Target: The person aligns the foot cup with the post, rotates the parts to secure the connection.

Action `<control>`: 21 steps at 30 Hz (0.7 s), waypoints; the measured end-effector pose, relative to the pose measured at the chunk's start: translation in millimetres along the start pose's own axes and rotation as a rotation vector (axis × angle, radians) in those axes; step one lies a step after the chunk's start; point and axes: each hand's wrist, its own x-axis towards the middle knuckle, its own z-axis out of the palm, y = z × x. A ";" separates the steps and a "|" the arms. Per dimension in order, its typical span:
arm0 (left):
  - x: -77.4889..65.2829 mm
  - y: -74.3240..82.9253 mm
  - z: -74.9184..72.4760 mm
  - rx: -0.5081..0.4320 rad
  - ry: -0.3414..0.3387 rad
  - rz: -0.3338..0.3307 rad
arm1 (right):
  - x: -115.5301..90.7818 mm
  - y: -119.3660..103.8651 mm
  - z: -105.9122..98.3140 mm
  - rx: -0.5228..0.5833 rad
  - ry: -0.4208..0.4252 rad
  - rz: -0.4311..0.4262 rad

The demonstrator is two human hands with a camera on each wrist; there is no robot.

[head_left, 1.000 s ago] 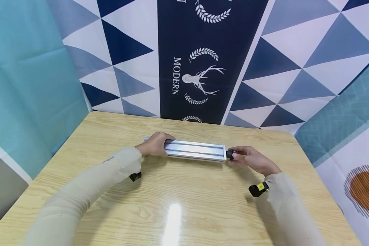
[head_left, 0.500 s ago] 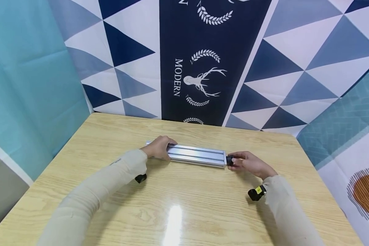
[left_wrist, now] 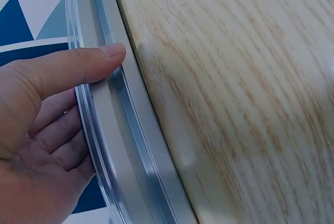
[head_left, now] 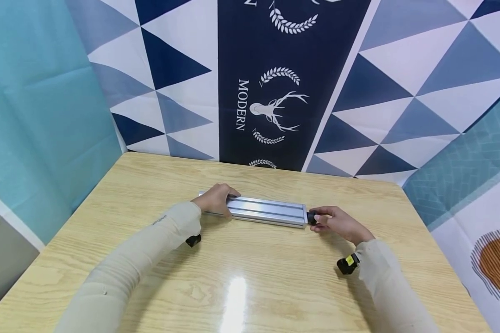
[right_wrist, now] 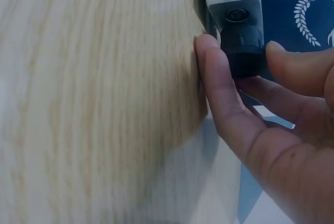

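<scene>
A long silver grooved aluminium rail (head_left: 271, 211) lies left to right across the far half of the table. Near its left end my left hand (head_left: 215, 200) grips it. In the left wrist view the thumb (left_wrist: 99, 63) crosses the grooved face, and the other fingers are partly hidden behind the rail. From the square plate at the rail's right end sticks out a round black knob (right_wrist: 243, 51). My right hand (head_left: 337, 223) pinches this knob between thumb and fingers. One dark screw head (right_wrist: 237, 14) shows on the end plate beside the knob.
The wooden table (head_left: 250, 259) has a bright light reflection near its front. Patterned cloth (head_left: 271, 92) hangs behind the far edge, with a teal cloth (head_left: 46, 106) on the left. Black wrist cameras (head_left: 347, 264) hang below both sleeves.
Over the first half second, the rail and both hands came slightly nearer and lower in the head view. Since then they have hardly moved. Both grips have stayed on.
</scene>
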 end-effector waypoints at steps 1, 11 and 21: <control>0.2 0.1 0.0 -0.002 -0.002 -0.003 | 0.0 0.0 0.3 -0.002 0.004 0.002; 5.6 1.2 2.3 -0.006 -0.009 -0.024 | -0.6 -2.8 2.9 -0.067 0.042 -0.007; -4.3 13.3 2.6 0.177 -0.077 0.039 | 6.2 -39.6 17.8 -0.747 0.118 -0.124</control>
